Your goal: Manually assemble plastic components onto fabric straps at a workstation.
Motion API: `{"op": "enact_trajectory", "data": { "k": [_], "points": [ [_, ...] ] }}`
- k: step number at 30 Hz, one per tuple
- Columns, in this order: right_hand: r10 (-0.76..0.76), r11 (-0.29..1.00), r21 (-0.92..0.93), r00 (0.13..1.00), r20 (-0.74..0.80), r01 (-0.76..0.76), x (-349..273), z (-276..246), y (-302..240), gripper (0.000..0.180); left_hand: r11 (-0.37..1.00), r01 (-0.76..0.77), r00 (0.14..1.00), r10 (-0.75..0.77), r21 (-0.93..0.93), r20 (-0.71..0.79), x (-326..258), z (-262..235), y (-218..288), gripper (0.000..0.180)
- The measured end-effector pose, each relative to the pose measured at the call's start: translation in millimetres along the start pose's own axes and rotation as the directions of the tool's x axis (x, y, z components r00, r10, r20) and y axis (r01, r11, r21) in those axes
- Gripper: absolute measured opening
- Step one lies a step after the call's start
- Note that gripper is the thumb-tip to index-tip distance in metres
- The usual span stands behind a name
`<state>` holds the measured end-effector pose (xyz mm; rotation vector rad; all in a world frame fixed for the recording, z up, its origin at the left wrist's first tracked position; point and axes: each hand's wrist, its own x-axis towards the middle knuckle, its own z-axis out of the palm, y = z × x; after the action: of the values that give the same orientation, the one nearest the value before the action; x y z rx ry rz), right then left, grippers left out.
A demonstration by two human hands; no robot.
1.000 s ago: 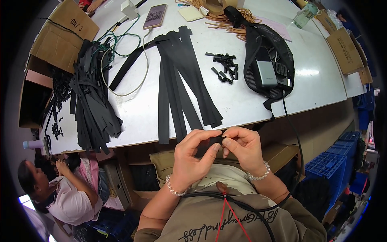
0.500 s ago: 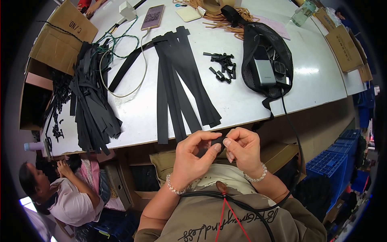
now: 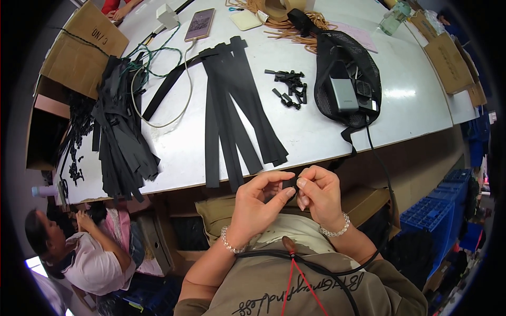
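Note:
Just in front of the table's near edge, my left hand (image 3: 258, 199) and my right hand (image 3: 321, 196) come together, both with closed fingertips. Pinched between them is a small bit of black strap (image 3: 288, 184); most of it is hidden by the fingers. Beyond my hands, several flat black straps (image 3: 224, 110) lie fanned out on the white table (image 3: 295, 134), some overhanging its edge. To their right rests a small pile of black plastic fittings (image 3: 290, 84), too small to tell exactly.
A thick bundle of black straps (image 3: 124, 131) hangs over the edge at left, beside a cardboard box (image 3: 84, 47). A black mesh bag (image 3: 329, 58) with a grey device lies at right, its cable running toward me. A phone (image 3: 200, 25) lies farther back. Someone (image 3: 89, 247) sits at lower left.
Both hands have shifted very slightly to the right, and less of the black strap shows between the fingertips. The things on the table have stayed in place.

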<state>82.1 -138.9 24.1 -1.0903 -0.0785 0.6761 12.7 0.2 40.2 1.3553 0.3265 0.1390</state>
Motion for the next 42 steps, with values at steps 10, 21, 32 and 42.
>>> {"op": "enact_trajectory", "data": {
  "k": [10, 21, 32, 42],
  "points": [
    [0.133, 0.989, -0.038, 0.982, -0.135, -0.140, 9, -55, 29, 0.011, 0.744, 0.484, 0.855, -0.513, -0.461, 0.070, 11, 17, -86, 0.012],
    [0.100, 0.995, -0.001, 0.969, -0.227, -0.103, 18, -51, 43, 0.010, 0.705, 0.416, 0.857, -0.515, -0.574, -0.011, 16, 25, -93, 0.008],
    [-0.088, 0.995, 0.001, 0.923, -0.375, 0.096, 20, -33, 59, 0.010, 0.693, 0.334, 0.873, -0.483, -0.639, -0.069, 19, 33, -92, 0.010],
    [-0.065, 0.994, -0.092, 0.984, -0.169, 0.049, 9, -50, 50, 0.006, 0.827, 0.400, 0.884, -0.462, -0.396, -0.073, 12, 23, -82, 0.011]
  ]
}}
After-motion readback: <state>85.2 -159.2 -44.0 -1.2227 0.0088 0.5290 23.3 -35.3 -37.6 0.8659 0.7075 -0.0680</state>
